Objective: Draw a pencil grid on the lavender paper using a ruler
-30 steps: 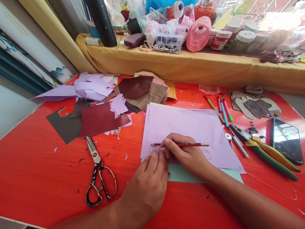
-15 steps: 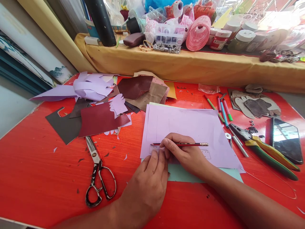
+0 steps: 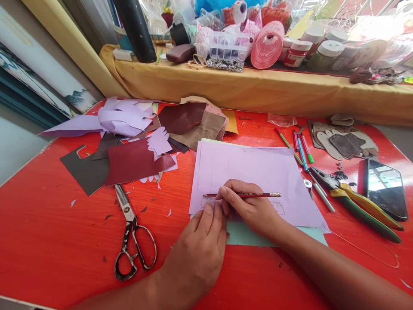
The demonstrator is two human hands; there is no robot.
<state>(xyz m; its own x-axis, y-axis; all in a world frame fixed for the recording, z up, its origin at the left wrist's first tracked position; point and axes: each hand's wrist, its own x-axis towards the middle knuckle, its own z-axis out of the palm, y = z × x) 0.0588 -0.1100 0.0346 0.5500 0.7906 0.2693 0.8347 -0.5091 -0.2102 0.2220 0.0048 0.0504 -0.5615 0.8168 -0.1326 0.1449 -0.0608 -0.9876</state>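
My right hand (image 3: 248, 202) pinches a dark red pencil (image 3: 263, 195), its tip low over the left part of a lilac paper sheet (image 3: 258, 165). Flat against the same sheet, the fingers of my left hand (image 3: 201, 241) press down beside the pencil tip. A clear, ruler-like strip (image 3: 278, 208) seems to run under both hands; its middle is hidden. Thin straight lines mark the sheet's upper left. Beneath it lies a pale green sheet (image 3: 251, 234).
Scissors (image 3: 130, 224) lie left of my hands, below leather pieces (image 3: 135, 161) and lilac scraps (image 3: 124, 118). On the right are pens (image 3: 303, 150), pliers (image 3: 351, 198) and a phone (image 3: 387, 187). A cluttered ledge (image 3: 193, 79) borders the back of the red table (image 3: 64, 228).
The whole view has shifted very slightly, so everything sits a little further left. My hands and the pencil keep almost the same pose on the sheet.
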